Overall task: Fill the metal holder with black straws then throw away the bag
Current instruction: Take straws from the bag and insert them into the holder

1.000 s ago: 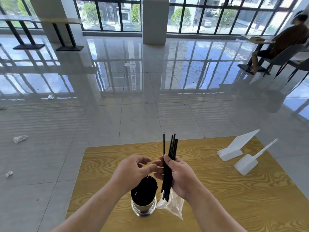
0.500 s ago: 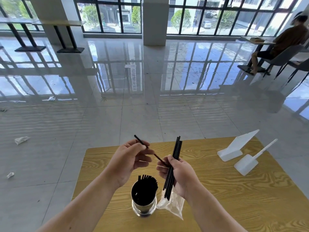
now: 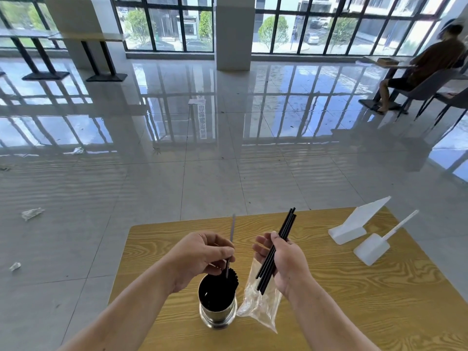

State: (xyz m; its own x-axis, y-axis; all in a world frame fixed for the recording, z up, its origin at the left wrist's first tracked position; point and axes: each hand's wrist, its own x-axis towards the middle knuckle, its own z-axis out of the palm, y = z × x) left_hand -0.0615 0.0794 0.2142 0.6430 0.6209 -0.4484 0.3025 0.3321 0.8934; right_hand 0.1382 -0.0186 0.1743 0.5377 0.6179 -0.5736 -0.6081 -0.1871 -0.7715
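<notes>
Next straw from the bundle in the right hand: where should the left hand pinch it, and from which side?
Probably the upper ends of the bundle of black straws, coming from the left. They fan out free above the right hand, while the lower ends sit in the clear bag. The left hand must first drop its single straw into the metal holder.

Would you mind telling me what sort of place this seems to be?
Probably a café or canteen dining hall. A metal holder of black straws stands on a wooden table, more tables line the big windows, and a person sits at one.
</notes>
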